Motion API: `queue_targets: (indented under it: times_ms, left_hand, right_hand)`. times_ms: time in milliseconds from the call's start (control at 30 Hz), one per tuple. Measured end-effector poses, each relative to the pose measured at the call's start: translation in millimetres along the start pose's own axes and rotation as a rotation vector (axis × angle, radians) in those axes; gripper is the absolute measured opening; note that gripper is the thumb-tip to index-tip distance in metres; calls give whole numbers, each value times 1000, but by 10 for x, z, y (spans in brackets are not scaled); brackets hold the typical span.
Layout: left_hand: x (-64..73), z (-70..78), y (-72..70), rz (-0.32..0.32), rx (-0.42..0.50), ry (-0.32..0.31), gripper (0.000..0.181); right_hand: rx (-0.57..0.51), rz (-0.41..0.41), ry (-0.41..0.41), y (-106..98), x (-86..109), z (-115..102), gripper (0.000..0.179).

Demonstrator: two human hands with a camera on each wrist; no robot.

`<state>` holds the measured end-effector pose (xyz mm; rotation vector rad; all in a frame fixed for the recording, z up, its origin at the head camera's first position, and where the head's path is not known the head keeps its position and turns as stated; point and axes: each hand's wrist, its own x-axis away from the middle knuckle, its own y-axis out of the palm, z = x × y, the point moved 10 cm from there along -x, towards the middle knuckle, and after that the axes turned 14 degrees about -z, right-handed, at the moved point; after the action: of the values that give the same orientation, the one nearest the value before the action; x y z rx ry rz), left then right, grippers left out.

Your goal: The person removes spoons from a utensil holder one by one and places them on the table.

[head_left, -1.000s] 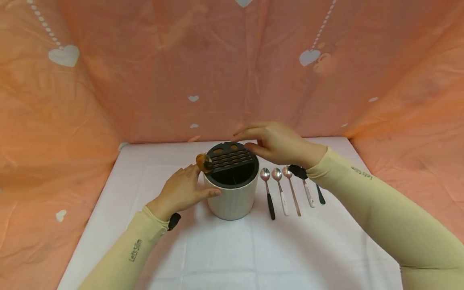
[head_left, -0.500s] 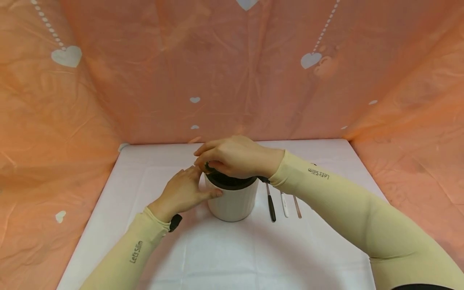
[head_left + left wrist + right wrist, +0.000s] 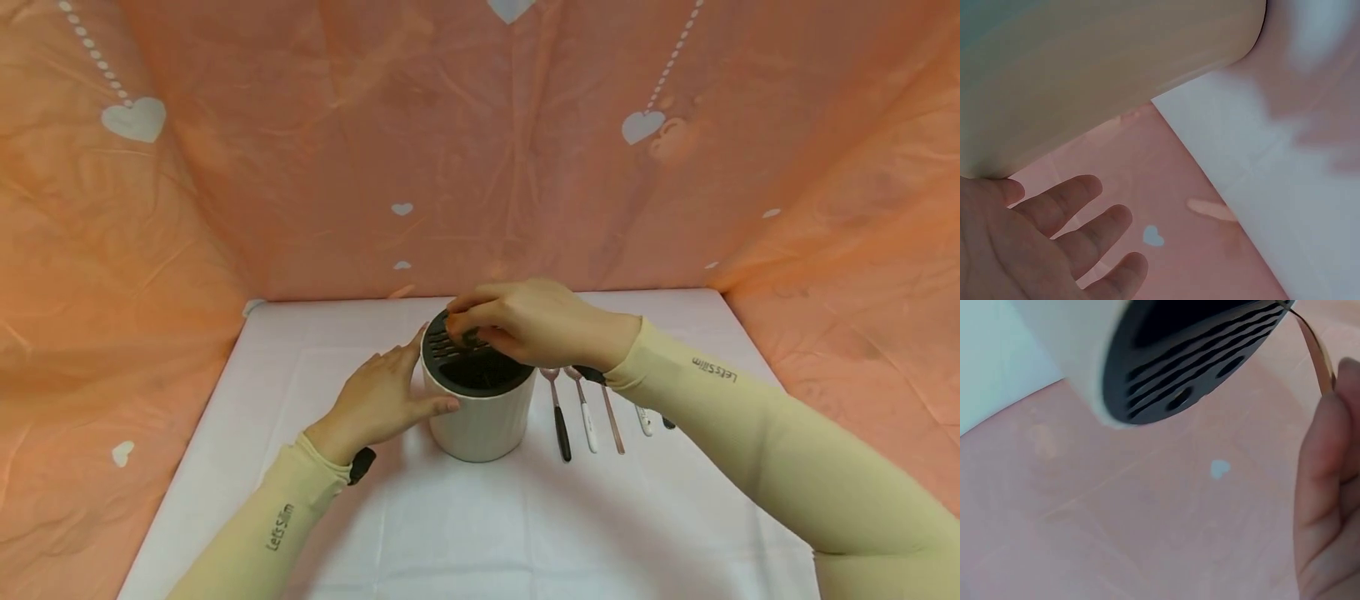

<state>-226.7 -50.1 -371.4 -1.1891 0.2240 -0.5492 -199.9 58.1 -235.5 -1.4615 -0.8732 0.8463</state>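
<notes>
A white ribbed utensil holder (image 3: 480,425) stands upright under a black lid (image 3: 432,367) with a large opening in front, wavy slots and round holes. My left hand (image 3: 378,396) steadies its left side, the thumb along the front wall and a fingertip near the rim; the other fingers are straight and spread off the wall. Above the lid my right hand (image 3: 532,321) pinches the bowl end of a shiny spoon (image 3: 1319,359) between thumb and finger. In the right wrist view the spoon's thin neck reaches the slotted edge; the lower handle is hidden.
Right of the holder lie a black-handled spoon (image 3: 561,433), a white-handled spoon (image 3: 588,425) and a plain metal spoon (image 3: 615,429). Farther right, a white handle (image 3: 643,421) and a dark handle tip (image 3: 668,423) show under the sleeve. A pink curtain (image 3: 337,167) hangs behind the table.
My right hand came left over the lid, took hold of the spoon standing at the lid's left edge, and has moved back right with it. The left hand stays at the holder.
</notes>
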Motion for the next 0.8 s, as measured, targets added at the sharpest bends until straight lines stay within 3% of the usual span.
queue_targets:
  times_ms: [167,333,800]
  left_hand:
    - [-9,-16,15,-4,-5,-11,110]
    - [-14,-21,23,-5,-11,-12,109]
    - [-14,-15,17,7,-12,-5,110]
  right_hand:
    - [-8,41,5,-49,184,68,40]
    - [9,54,7,-52,300,108,35]
    - [34,126,10,-114,374,111,19]
